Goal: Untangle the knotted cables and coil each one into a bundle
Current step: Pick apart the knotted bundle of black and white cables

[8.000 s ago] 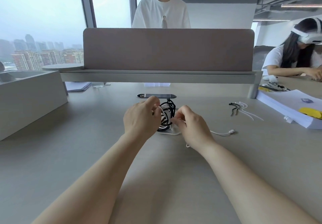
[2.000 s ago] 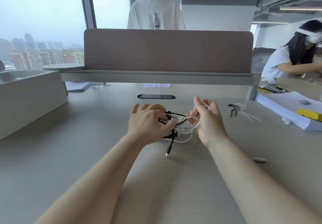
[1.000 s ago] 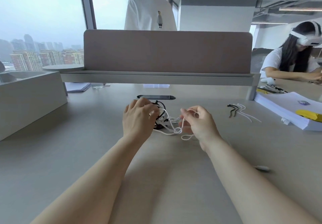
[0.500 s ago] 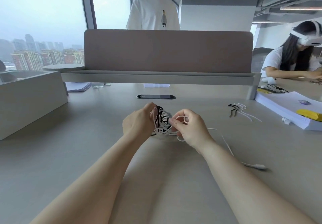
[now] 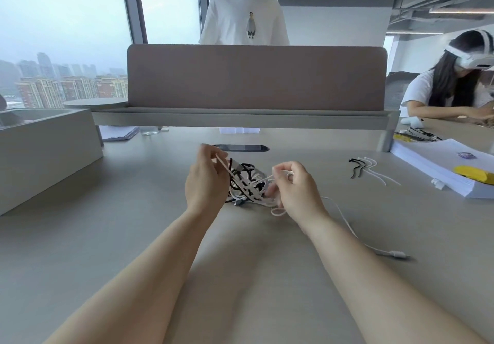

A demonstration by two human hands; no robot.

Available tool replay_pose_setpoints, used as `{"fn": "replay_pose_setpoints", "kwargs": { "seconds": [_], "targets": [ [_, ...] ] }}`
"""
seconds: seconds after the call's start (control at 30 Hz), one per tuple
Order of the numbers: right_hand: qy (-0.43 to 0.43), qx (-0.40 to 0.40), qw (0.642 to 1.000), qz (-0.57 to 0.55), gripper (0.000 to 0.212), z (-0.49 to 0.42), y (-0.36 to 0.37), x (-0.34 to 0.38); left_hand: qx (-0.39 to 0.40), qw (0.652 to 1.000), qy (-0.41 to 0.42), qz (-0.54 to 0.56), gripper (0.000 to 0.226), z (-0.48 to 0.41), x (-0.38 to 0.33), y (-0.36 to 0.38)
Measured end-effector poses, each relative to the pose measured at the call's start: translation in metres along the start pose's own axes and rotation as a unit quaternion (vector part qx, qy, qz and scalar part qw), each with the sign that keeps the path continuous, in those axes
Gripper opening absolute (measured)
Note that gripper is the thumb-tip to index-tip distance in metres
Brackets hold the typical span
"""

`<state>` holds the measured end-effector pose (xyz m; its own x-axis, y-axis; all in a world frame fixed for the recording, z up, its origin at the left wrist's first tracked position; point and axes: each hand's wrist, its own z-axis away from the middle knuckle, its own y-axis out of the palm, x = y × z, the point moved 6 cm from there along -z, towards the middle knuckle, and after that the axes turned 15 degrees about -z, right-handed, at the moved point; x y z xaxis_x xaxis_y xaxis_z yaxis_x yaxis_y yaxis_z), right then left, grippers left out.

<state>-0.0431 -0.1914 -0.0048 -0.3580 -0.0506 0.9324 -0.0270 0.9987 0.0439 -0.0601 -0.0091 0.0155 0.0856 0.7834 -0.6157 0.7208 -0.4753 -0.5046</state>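
Fingertips (image 5: 209, 152) of the left hand (image 5: 205, 185) pinch a strand of the white cable (image 5: 223, 165) and hold it raised, taut and slanting down into the tangle (image 5: 248, 188) just to their right. The right hand (image 5: 298, 192) sits on the other side of the knot. Its curled fingers (image 5: 284, 169) grip white loops, with the palm turned inward and the wrist low over the desk (image 5: 133, 236). The black cable (image 5: 250, 168) winds through the white one between the two hands, and the bundle rests on the desk.

Half a second ago the left hand lay lower, pressed against the tangle; it has lifted and drawn that strand upward. The white cable's free end, which trails past the right forearm to its plug (image 5: 398, 254), lies much as it did.

Farther right of the fingers lie black and white cable ties (image 5: 359, 168), then a paper stack (image 5: 438, 164) with a small purple label too small to read. The T-shirt (image 5: 240, 9) beyond the partition (image 5: 256, 76) carries a small printed figure.
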Motion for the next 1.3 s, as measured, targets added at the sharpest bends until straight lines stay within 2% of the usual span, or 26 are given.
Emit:
{"fn": "replay_pose_setpoints", "kwargs": {
  "seconds": [0.1,0.2,0.27,0.4,0.53,0.6,0.63,0.73,0.83,0.9,1.1,1.2,1.3],
  "targets": [
    [-0.017,-0.061,0.998,-0.022,0.013,-0.006,-0.012,0.001,-0.075,0.994,-0.013,0.074,0.015,-0.006,0.004,-0.013],
    [-0.043,-0.093,0.993,-0.051,0.01,-0.008,-0.02,0.003,-0.082,0.987,-0.026,0.134,0.023,-0.008,0.001,-0.019],
    [-0.052,-0.096,0.992,-0.063,0.008,-0.008,-0.021,0.003,-0.032,0.99,-0.029,0.133,0.026,-0.006,-0.005,-0.016],
    [-0.054,-0.079,0.994,-0.062,0.014,-0.008,-0.019,0.004,0.147,0.988,-0.039,0.031,0.024,0.003,-0.011,0.002],
    [-0.061,-0.086,0.993,-0.061,0.016,-0.008,-0.02,0.004,0.237,0.968,-0.033,0.076,0.053,0.011,-0.013,0.014],
    [-0.059,-0.105,0.991,-0.06,0.007,-0.01,-0.022,0.002,0.231,0.971,-0.012,0.057,0.054,0.009,-0.014,0.016],
    [-0.057,-0.118,0.99,-0.062,0.003,-0.01,-0.024,0.001,0.212,0.976,-0.001,0.051,0.045,0.007,-0.015,0.016],
    [-0.051,-0.138,0.987,-0.07,0.011,-0.009,-0.028,0.001,0.172,0.98,0.017,0.102,0.02,0.005,-0.02,0.014],
    [-0.04,-0.094,0.992,-0.068,0.019,-0.008,-0.02,0.004,0.153,0.973,0.023,0.172,0.017,0.004,-0.024,0.009],
    [-0.04,-0.059,0.997,-0.026,0.02,-0.008,-0.013,0.002,0.142,0.963,0.01,0.227,0.017,0.005,-0.027,0.004],
    [-0.063,0.052,0.997,-0.003,0.01,-0.003,0.004,0.004,0.173,0.925,-0.059,0.333,0.022,0.005,-0.026,0.004],
    [-0.056,0.044,0.997,0.014,0.013,-0.004,0.004,0.001,0.183,0.913,-0.084,0.355,0.023,0.005,-0.022,0.007],
    [-0.023,0.026,0.999,-0.041,0.012,-0.004,0.001,0.001,0.163,0.927,-0.082,0.328,0.02,0.003,-0.018,0.008]
  ]
}}
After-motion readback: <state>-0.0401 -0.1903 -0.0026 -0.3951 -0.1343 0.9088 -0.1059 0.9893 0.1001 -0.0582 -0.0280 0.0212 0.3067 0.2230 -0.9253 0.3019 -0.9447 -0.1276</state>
